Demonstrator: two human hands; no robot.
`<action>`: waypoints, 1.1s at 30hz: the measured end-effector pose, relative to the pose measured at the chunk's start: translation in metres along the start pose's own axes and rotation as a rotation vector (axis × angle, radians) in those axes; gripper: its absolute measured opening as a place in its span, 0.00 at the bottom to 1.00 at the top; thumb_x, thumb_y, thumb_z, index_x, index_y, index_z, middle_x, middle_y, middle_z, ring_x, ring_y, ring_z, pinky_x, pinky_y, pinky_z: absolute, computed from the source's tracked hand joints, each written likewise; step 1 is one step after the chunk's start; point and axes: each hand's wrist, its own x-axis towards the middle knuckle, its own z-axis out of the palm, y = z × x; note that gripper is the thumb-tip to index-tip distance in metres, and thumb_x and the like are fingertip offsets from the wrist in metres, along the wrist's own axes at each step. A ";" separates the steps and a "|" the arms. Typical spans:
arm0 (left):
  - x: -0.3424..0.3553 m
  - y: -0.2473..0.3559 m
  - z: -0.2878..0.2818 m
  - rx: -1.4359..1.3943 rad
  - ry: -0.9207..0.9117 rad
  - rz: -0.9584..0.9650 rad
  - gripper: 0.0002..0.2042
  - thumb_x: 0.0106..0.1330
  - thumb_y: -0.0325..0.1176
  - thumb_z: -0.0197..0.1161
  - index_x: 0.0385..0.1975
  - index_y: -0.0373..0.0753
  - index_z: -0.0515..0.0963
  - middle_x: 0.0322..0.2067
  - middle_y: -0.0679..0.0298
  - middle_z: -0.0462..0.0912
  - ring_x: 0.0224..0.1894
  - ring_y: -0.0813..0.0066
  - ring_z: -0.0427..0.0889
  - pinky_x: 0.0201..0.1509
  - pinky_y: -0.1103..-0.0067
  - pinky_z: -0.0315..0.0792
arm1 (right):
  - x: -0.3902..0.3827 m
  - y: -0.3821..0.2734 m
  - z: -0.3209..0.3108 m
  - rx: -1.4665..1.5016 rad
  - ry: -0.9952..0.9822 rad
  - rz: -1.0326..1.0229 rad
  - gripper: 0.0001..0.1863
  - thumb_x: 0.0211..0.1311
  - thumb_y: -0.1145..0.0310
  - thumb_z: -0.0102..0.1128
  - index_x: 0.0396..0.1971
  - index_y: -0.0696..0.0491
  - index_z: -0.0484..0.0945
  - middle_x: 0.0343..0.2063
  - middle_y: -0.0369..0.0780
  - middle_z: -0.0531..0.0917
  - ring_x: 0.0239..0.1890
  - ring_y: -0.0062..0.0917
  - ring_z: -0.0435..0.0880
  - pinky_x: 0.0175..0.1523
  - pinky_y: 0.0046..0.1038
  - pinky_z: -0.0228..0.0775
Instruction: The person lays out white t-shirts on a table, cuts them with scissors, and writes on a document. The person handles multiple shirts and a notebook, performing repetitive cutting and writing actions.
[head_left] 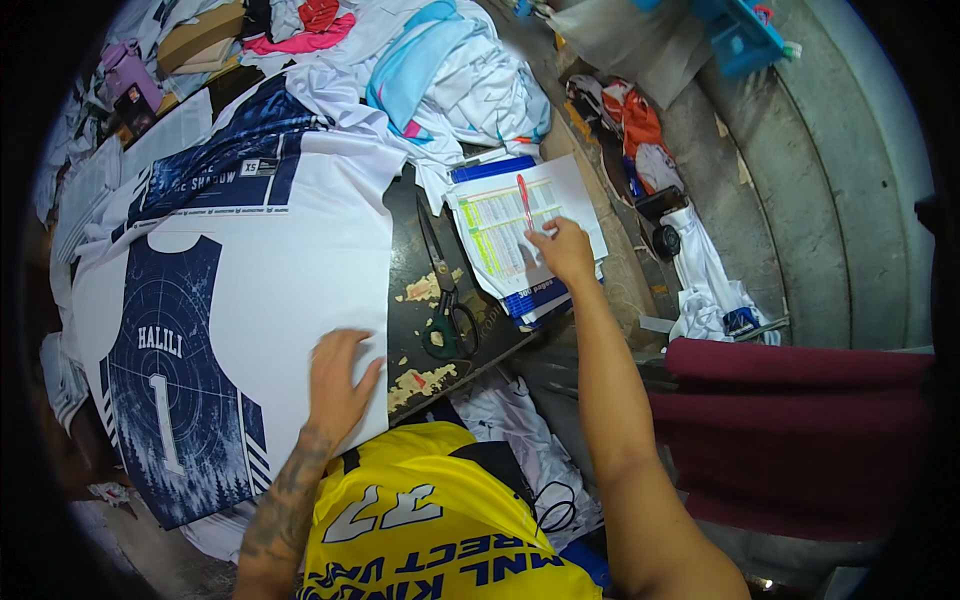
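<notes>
My left hand (340, 385) rests on the white edge of a printed fabric sheet (300, 260), its thumb apart from the fingers. On that sheet is a dark blue sleeveless jersey panel (180, 390) with white lettering and a tree pattern. My right hand (562, 250) is over a stack of papers (580, 190), its fingertips closed at the lower end of a red pen (525, 198). The top page bears a table with green and yellow shading. Between my hands, large black-handled scissors (445, 290) lie on the worn dark table (410, 345).
Piled white and light blue fabric (460, 85) covers the far side of the table. A purple bottle (130, 75) and a cardboard box (205, 35) stand at the far left. Maroon cloth (790, 430) hangs at the right. Beyond the table's right edge lie more garments (640, 125).
</notes>
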 end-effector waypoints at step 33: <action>0.180 0.047 0.210 -0.300 -0.115 -0.507 0.11 0.66 0.28 0.68 0.43 0.30 0.77 0.37 0.37 0.87 0.43 0.34 0.89 0.52 0.51 0.83 | -0.039 0.044 0.043 0.023 0.164 -0.521 0.31 0.65 0.67 0.76 0.66 0.60 0.76 0.73 0.54 0.74 0.77 0.56 0.68 0.81 0.53 0.55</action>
